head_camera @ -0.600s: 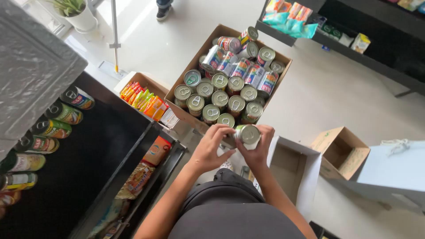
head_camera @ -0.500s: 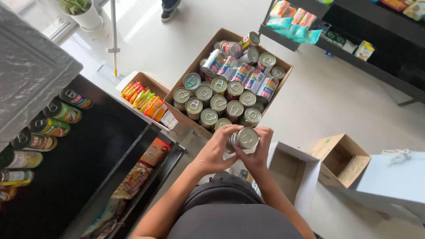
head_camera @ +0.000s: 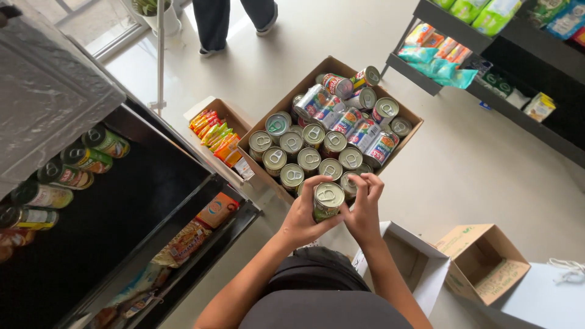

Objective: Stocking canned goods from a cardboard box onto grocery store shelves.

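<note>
- both hands, left hand (head_camera: 303, 214) and right hand (head_camera: 364, 210), grip one can (head_camera: 327, 201), lifted from the box of cans (head_camera: 332, 137) at 12 o'clock.
- next likely calls for carrying it to the shelf (head_camera: 91, 201) at 9 o'clock.

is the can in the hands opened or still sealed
Sealed. The green-labelled metal can, held upright between the left hand and right hand, shows an intact silver lid with its pull ring lying flat.
</note>
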